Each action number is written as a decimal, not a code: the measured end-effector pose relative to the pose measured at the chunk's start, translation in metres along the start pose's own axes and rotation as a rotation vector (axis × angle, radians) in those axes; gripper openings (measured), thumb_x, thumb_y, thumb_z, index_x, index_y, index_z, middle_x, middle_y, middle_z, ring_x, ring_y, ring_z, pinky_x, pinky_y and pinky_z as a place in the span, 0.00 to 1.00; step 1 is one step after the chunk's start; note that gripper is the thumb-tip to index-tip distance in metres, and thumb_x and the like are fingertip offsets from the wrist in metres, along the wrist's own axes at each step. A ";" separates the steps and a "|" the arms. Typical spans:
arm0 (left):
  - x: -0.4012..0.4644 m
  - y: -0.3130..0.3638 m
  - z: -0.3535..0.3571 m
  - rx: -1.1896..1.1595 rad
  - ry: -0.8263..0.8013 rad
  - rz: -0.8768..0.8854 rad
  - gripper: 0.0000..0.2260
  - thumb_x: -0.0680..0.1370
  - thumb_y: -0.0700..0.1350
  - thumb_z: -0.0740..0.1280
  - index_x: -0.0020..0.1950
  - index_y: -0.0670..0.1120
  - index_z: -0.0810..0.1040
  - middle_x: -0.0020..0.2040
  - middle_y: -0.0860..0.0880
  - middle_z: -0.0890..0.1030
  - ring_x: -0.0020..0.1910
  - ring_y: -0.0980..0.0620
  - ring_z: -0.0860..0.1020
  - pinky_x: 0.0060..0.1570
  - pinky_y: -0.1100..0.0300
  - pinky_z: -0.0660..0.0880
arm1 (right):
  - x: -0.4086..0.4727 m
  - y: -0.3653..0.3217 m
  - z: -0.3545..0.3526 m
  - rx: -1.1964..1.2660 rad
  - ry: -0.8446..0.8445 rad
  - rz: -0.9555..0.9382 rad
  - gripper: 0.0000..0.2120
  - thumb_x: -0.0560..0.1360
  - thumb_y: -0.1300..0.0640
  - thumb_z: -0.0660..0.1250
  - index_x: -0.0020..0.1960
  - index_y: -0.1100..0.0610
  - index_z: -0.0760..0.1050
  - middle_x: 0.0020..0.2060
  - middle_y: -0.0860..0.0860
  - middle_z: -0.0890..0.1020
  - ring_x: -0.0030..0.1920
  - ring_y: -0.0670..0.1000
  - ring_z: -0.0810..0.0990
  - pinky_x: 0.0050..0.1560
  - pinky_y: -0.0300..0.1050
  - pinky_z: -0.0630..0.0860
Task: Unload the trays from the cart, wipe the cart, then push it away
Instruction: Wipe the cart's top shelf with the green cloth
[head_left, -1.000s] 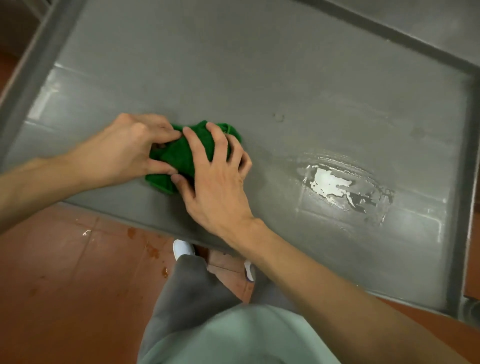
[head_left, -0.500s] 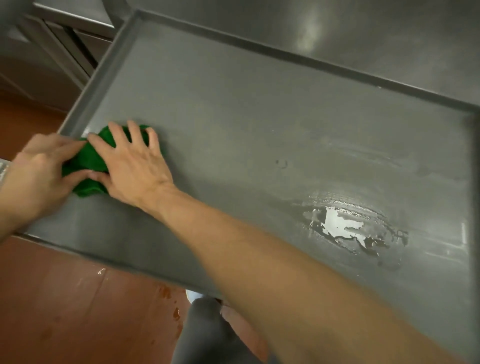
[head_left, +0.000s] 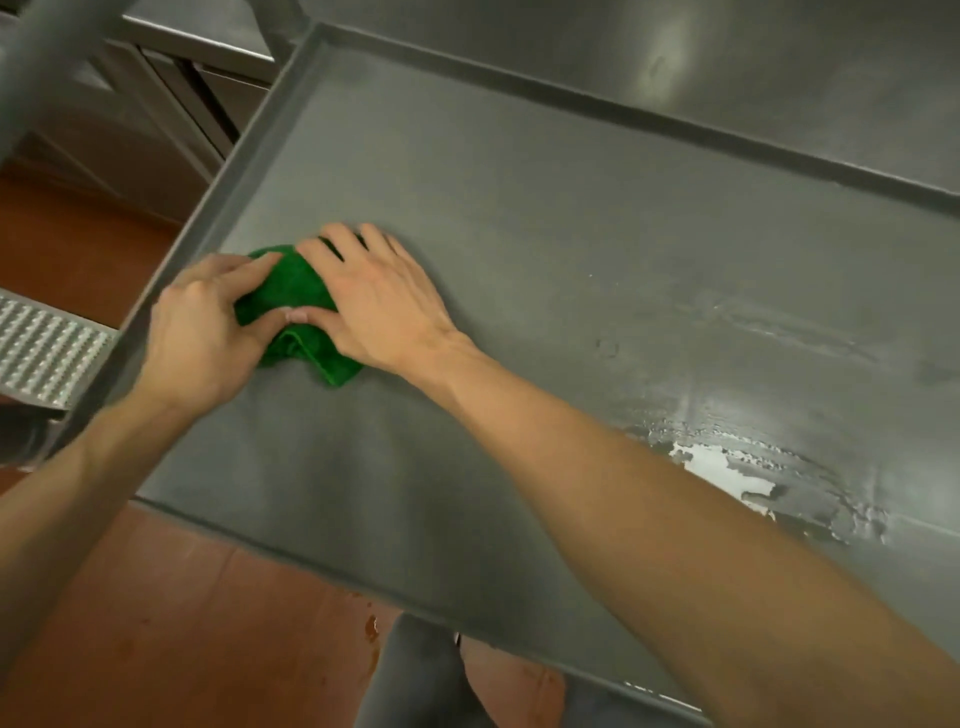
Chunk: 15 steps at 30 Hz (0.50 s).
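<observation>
The grey metal cart shelf (head_left: 519, 218) fills most of the view, with a raised rim all round and no trays on it. A bunched green cloth (head_left: 293, 296) lies on the shelf near its left rim. My left hand (head_left: 202, 338) grips the cloth's left side with thumb and fingers. My right hand (head_left: 379, 301) presses flat on the cloth's right side, fingers spread. A wet patch with a bright glare (head_left: 727, 467) sits on the shelf to the right, under my right forearm's far side.
A stainless counter (head_left: 727, 67) runs along the cart's far side. Metal cabinets (head_left: 156, 114) stand at the upper left. A perforated metal floor grate (head_left: 41, 353) lies left of the cart on the red-brown floor (head_left: 156, 623). My grey trouser leg (head_left: 415, 675) is below the near rim.
Both hands slid the cloth leftward to the left rim, then back slightly to the right and toward me. The view shifted, showing more of the cart's left end.
</observation>
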<state>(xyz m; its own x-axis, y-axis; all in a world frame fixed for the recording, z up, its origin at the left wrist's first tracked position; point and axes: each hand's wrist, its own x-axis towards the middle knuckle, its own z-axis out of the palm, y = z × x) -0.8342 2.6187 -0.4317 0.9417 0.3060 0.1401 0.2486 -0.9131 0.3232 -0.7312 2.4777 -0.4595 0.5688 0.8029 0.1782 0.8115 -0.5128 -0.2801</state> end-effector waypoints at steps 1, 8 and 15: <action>0.002 0.015 0.006 -0.032 -0.003 -0.003 0.23 0.72 0.43 0.75 0.66 0.42 0.78 0.59 0.37 0.80 0.57 0.35 0.78 0.57 0.45 0.74 | -0.012 0.011 -0.005 0.010 0.022 0.024 0.29 0.75 0.35 0.63 0.68 0.53 0.72 0.62 0.51 0.77 0.59 0.56 0.75 0.62 0.49 0.70; -0.007 0.132 0.058 -0.183 -0.137 0.197 0.22 0.70 0.43 0.76 0.63 0.46 0.81 0.57 0.41 0.81 0.56 0.37 0.78 0.58 0.50 0.73 | -0.142 0.084 -0.047 0.060 0.141 0.270 0.28 0.75 0.41 0.67 0.66 0.59 0.74 0.63 0.56 0.77 0.59 0.60 0.75 0.63 0.55 0.73; -0.054 0.273 0.104 -0.298 -0.329 0.540 0.23 0.67 0.44 0.75 0.62 0.48 0.81 0.54 0.42 0.79 0.50 0.41 0.76 0.55 0.59 0.67 | -0.315 0.122 -0.096 0.021 0.170 0.563 0.26 0.77 0.42 0.66 0.66 0.60 0.74 0.67 0.56 0.76 0.64 0.59 0.74 0.67 0.51 0.70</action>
<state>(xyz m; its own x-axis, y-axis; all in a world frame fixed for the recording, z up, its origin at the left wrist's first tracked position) -0.7934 2.3248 -0.4477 0.9474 -0.3103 0.0781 -0.3022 -0.7873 0.5375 -0.7985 2.1325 -0.4593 0.9262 0.3482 0.1447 0.3768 -0.8385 -0.3937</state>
